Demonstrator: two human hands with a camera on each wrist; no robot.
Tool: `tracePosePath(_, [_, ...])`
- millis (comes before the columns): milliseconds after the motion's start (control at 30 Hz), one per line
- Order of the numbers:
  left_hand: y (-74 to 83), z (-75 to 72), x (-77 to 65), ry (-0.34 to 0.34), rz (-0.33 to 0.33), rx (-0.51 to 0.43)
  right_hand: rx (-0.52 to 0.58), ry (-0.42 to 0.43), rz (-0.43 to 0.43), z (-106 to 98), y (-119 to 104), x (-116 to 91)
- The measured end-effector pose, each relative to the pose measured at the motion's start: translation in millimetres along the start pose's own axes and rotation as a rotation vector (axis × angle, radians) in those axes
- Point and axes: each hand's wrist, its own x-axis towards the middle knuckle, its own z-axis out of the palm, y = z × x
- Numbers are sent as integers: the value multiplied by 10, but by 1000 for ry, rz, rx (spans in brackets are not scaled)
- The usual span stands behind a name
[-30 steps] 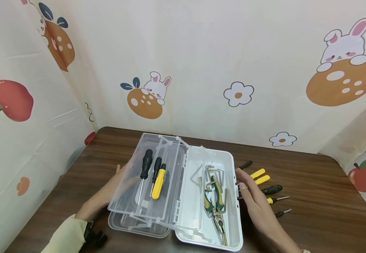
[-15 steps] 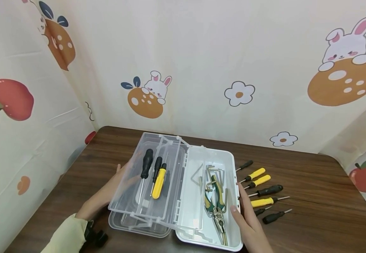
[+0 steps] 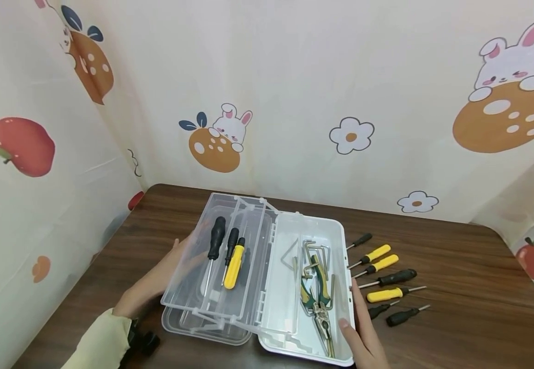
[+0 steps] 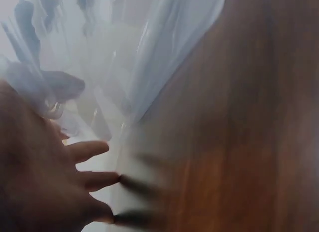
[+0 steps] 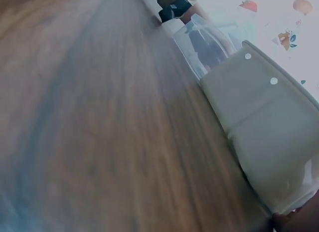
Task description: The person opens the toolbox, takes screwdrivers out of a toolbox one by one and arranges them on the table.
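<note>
A toolbox [image 3: 282, 307] with a white base lies unfolded on the table. Its clear tray [image 3: 184, 294] leans out to the left over the clear lid [image 3: 188, 328], bearing a large black screwdriver [image 3: 218, 238], a small black screwdriver [image 3: 232, 240] and a yellow screwdriver [image 3: 233, 266]. My left hand [image 3: 165, 267] is at the tray's far left side, partly seen through the plastic, fingers spread in the left wrist view. My right hand [image 3: 364, 328] grips the base's right wall, thumb at the rim and fingers outside. Inside the base lie pliers [image 3: 321, 315] and several hex keys [image 3: 326, 253].
Right of the toolbox several more screwdrivers lie on the wooden table [image 3: 470, 287], among them a yellow one [image 3: 384, 294] and a black one [image 3: 397, 277]. A patterned curtain [image 3: 285, 102] stands behind the table's back edge.
My right hand has moved left and down from beside the screwdrivers onto the base's right wall, uncovering their handles. The left hand stays at the clear tray.
</note>
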Motion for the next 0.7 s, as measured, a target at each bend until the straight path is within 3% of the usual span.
tracePosePath(267, [-25,-238,-70,-41,-33,47,40,31,-128,30,53,-6])
tracePosePath(367, [6,-393,-62,-12,-52,158,20,50,-185,42,64,-4])
tracePosePath(433, [39,-510,-53,25,-29,251,3,57,-208,46,60,-3])
tracePosePath(500, [90,-625,-35,86,45,328,-6,64,-199,50,42,-3])
tracePosePath(567, [162,-730,2,157,169,368,1,70,-158,55,14,-9])
tracePosePath(700, [389,-917,112,234,514,397,16,75,-96,59,-24,-20])
